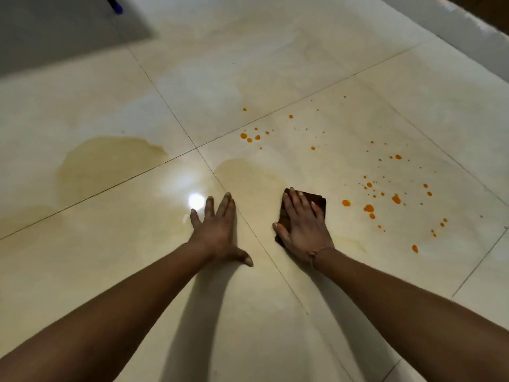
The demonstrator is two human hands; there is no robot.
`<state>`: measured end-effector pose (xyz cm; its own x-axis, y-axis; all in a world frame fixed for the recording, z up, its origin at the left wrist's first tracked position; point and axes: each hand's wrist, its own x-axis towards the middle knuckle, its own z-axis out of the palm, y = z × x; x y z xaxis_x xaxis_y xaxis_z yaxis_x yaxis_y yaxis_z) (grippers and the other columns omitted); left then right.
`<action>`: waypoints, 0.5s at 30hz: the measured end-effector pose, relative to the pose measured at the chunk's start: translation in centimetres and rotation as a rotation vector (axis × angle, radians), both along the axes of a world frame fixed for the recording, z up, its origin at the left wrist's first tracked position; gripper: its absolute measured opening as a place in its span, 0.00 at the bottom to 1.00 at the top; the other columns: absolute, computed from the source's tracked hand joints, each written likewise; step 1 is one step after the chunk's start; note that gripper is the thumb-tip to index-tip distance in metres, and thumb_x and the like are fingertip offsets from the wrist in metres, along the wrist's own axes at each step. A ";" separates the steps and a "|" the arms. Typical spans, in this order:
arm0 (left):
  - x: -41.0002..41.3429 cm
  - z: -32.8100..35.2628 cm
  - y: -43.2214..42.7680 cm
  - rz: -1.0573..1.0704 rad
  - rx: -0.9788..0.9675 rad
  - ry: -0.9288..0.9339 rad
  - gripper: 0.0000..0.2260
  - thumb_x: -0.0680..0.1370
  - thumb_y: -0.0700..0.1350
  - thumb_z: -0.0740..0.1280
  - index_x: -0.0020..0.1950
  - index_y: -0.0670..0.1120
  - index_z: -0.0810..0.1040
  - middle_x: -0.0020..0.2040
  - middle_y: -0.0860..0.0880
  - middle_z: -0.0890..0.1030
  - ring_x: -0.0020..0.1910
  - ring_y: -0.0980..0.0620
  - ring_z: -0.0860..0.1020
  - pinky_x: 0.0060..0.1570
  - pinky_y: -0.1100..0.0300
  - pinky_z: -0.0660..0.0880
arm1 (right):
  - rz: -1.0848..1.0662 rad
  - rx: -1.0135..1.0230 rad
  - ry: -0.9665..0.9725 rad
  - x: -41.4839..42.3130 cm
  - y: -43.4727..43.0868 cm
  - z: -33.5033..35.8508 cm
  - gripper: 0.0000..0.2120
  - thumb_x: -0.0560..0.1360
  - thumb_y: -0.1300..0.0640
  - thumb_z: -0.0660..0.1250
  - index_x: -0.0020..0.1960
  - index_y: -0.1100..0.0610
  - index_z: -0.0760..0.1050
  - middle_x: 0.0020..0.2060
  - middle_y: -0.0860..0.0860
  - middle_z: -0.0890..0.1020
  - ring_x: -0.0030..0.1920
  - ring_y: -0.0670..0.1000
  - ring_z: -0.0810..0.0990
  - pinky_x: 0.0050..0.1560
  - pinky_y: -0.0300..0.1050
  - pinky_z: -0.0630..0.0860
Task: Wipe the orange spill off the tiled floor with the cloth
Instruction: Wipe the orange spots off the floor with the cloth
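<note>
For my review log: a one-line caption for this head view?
Right hand presses dark cloth flat beside scattered orange drops on tiled floor; left hand braces, palm down.

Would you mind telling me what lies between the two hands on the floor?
In the head view, only bare glossy tile crossed by one grout line lies between the left hand and the right hand, which presses the cloth.

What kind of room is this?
Probably a room in a home: glossy cream floor tiles, a pale wall base, a grey mat. Which room, I cannot tell.
</note>
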<state>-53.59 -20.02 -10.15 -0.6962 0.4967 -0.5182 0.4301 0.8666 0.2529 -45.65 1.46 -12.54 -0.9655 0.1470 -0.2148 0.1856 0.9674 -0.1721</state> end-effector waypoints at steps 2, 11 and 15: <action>-0.1 0.1 0.7 -0.013 -0.095 0.011 0.68 0.56 0.72 0.74 0.78 0.45 0.34 0.78 0.52 0.33 0.76 0.39 0.36 0.70 0.31 0.47 | 0.145 0.013 -0.007 2.9 0.5 0.2 0.37 0.78 0.38 0.52 0.80 0.52 0.42 0.79 0.48 0.42 0.78 0.49 0.41 0.77 0.51 0.43; 0.0 1.7 2.8 0.027 -0.244 -0.048 0.67 0.57 0.63 0.80 0.78 0.44 0.38 0.78 0.52 0.33 0.76 0.38 0.41 0.67 0.37 0.65 | 0.265 0.040 -0.018 -3.7 5.5 0.0 0.39 0.74 0.35 0.42 0.80 0.54 0.44 0.80 0.49 0.46 0.79 0.50 0.43 0.76 0.52 0.44; 0.4 2.7 3.2 0.008 -0.307 0.004 0.64 0.58 0.63 0.79 0.78 0.44 0.40 0.79 0.51 0.36 0.77 0.40 0.46 0.63 0.43 0.70 | 0.414 -0.032 0.047 2.5 4.4 -0.3 0.38 0.76 0.38 0.52 0.80 0.54 0.49 0.79 0.51 0.51 0.79 0.52 0.49 0.75 0.52 0.43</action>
<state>-53.17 -16.85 -7.49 -0.7022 0.3120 -0.6400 0.4233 0.9057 -0.0228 -43.10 5.86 -12.85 -0.9504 -0.2618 -0.1677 -0.2269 0.9528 -0.2019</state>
